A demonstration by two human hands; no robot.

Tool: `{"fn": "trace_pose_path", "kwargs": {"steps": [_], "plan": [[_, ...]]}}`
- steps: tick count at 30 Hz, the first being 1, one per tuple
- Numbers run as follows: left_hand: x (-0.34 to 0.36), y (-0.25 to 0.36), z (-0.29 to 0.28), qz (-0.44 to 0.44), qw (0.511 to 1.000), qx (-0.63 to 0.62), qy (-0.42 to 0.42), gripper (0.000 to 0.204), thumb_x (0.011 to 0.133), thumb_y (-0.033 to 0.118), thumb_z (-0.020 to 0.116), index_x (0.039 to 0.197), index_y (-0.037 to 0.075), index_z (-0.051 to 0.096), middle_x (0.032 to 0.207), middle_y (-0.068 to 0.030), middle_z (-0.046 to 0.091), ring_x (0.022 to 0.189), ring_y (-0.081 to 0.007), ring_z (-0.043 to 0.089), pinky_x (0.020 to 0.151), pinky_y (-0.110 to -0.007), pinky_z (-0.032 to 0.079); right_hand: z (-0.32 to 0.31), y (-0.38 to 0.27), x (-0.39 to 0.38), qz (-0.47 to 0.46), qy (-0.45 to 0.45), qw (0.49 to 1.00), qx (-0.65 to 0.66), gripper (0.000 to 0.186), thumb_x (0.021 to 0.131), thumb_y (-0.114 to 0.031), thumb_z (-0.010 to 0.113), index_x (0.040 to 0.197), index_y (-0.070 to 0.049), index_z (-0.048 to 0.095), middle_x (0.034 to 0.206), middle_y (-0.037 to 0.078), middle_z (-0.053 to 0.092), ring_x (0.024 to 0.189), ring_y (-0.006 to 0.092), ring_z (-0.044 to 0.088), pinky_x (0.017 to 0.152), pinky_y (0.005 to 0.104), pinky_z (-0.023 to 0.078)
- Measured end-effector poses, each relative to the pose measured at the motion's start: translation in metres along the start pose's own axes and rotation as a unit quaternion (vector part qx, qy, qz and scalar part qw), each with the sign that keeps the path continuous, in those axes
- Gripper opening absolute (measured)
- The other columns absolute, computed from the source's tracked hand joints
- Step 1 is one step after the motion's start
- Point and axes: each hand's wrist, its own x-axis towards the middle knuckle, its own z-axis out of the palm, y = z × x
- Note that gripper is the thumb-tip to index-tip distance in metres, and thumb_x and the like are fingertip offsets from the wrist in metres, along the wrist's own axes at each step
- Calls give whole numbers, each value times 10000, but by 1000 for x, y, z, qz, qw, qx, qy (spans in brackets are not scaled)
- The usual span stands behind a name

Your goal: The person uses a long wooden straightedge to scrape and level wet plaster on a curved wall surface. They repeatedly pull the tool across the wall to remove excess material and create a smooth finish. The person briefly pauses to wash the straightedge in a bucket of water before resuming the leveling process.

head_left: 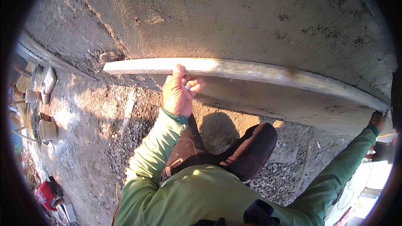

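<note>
A long, pale straightedge bar (259,70) lies against the grey plastered wall (251,21), running from left of centre to the far right. It looks curved through the lens. My left hand (179,94) is closed at its lower edge near the left end, the fingers curled and the index finger and thumb by the bar. At the far right my right hand (378,121) grips the bar's other end; its fingers are dark and partly hidden. The wall's surface is fairly smooth around the bar, with rougher patches at the upper left and right.
My bent legs (251,150) are below the bar, close to the wall. Gravel (276,180) and rough ground lie around them. Several buckets, including a pale one (47,130), stand at the far left. A red object (45,194) lies at the lower left.
</note>
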Motion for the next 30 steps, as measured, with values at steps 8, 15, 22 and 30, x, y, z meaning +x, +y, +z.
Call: {"fn": "trace_pose_path", "kwargs": {"steps": [8,15,22,30], "plan": [[74,86,-197,44,989,-19,136,372,887,538,646,926,193,511,645,35,412,574,-125,397,584,-316,458,206,-14,-332,58,42,997,12,486,961,-324,617,1313,-25,466,868,33,522,750,121,532,568,227,423],[58,94,-156,-28,988,52,141,447,839,600,655,831,154,623,612,27,572,607,-138,581,580,-364,509,214,-75,-283,-85,84,976,181,618,919,-197,662,1395,75,375,1185,135,568,1063,184,544,907,313,452],[6,21,-11,-92,995,-31,-28,452,846,550,680,963,115,654,881,-25,670,659,-135,605,741,-386,550,113,-137,-106,3,114,985,131,413,854,-408,718,996,-30,627,737,-15,548,595,67,507,509,251,413],[49,59,-111,-36,999,9,3,556,760,615,724,1071,165,626,904,5,637,724,-127,553,668,-294,475,169,-105,-204,-84,102,988,81,867,902,-406,657,1483,80,236,1367,216,494,1212,263,534,1005,324,442]]}}
